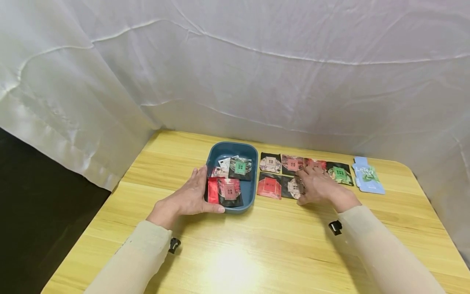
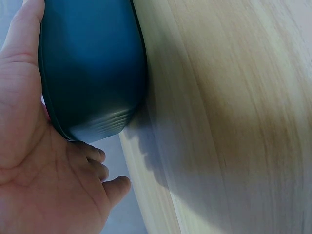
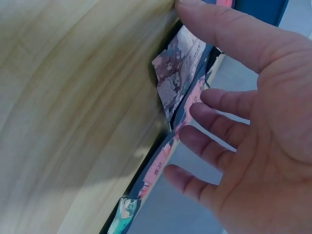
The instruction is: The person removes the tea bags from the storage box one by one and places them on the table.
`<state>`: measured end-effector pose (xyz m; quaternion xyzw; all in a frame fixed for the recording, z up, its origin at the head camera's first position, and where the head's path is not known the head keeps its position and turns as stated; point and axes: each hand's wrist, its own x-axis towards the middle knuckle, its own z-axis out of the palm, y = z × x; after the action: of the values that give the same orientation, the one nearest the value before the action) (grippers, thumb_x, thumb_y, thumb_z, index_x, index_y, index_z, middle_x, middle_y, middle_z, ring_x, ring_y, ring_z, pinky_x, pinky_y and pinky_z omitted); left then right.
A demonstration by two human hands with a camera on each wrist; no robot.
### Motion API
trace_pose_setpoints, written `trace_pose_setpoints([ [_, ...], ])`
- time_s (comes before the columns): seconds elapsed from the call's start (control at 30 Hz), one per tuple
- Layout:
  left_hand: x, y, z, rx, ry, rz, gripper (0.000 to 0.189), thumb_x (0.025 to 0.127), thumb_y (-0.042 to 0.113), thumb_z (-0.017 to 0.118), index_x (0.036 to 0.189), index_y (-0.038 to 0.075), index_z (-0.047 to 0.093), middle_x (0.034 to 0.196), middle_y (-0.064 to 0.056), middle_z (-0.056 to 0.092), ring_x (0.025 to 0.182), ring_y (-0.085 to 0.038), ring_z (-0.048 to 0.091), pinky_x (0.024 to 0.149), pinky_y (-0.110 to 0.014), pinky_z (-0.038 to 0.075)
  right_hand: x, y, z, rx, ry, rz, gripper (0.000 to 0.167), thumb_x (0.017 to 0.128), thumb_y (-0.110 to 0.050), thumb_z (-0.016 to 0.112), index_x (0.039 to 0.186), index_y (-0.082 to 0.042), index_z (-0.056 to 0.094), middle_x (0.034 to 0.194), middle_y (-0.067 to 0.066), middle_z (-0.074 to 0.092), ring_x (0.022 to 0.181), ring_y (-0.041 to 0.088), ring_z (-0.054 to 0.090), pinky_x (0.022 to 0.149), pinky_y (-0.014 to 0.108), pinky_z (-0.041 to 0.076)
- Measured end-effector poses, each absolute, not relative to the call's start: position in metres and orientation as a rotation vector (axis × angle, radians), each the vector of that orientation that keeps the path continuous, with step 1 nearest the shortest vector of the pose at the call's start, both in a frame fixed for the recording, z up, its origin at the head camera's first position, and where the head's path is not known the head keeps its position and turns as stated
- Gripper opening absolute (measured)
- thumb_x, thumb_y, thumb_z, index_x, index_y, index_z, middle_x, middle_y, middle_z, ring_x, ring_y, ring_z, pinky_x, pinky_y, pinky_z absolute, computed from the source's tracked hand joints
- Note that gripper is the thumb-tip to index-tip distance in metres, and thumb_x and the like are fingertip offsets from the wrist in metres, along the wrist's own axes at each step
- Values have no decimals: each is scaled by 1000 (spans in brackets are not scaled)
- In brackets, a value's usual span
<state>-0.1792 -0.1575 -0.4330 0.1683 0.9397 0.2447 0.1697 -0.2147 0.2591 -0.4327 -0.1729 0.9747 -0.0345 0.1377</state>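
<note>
My left hand (image 1: 189, 196) lies against the near-left corner of the blue bin (image 1: 251, 192), fingers along its left wall, thumb along the near one; I judge the contact serves to steady the bin. My right hand (image 1: 317, 185) is well apart, right of the bin, fingers loosely spread at a black cream-label packet (image 1: 292, 187); whether it presses, I cannot tell.

Inside the bin, a teal-label packet (image 1: 240, 167) and a red-label packet (image 1: 230, 192) overlap others, unaligned, presumably because the walls contain them. Just right of the bin lies a red packet (image 1: 269, 185), in line with the cream-label one. A second row lies behind, its green-label packet (image 1: 339, 173) farthest from the bin; this order probably keeps labels readable. Farther right of the bin, a light-blue sachet (image 1: 368, 175) lies aslant on the wooden table (image 1: 286, 249).
</note>
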Motion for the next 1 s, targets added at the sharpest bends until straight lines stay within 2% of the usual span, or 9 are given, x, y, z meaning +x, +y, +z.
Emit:
trace_pose_setpoints([
  [0.1,-179,-157,-433,481,2672,693,152,72,79,81,168,2,-8,178,-18,-6,164,-41,-6,133,-55,11,-213,257,-430,-510,2825,-108,109,77,-49,91,158,3,39,163,38,30,152,62,20,120,78,20],
  [0.23,-179,-158,-433,489,2670,701,152,72,79,81,168,2,-8,178,-18,-5,164,-40,-7,133,-55,11,-211,243,-421,-573,2882,-149,96,86,-47,85,157,4,43,162,35,36,151,59,29,120,78,21],
  [0.37,-179,-158,-433,485,2667,703,152,72,79,81,168,2,-9,178,-19,-6,164,-40,-7,133,-55,11,-213,214,-409,-665,2961,-180,80,94,-42,78,154,2,48,161,30,42,150,52,37,120,74,29],
  [0.5,-179,-158,-433,484,2666,690,152,73,79,81,167,1,-10,177,-19,-7,164,-41,-7,133,-55,11,-212,174,-399,-805,3017,-219,74,95,-41,77,151,1,53,155,25,52,146,45,47,120,63,38],
  [0.8,-180,-158,-434,520,2672,700,151,74,79,80,167,-2,-6,177,-21,-3,164,-42,-3,133,-53,11,-203,99,-400,-1112,2958,-167,81,91,-44,83,151,0,52,152,19,56,142,37,52,123,53,39],
  [1.0,-178,-158,-432,510,2679,653,150,75,81,78,167,-3,-7,176,-23,-5,163,-44,-5,133,-53,12,-203,76,-413,-1070,2853,-83,89,86,-49,86,153,-2,50,156,17,53,147,37,48,126,53,35],
])
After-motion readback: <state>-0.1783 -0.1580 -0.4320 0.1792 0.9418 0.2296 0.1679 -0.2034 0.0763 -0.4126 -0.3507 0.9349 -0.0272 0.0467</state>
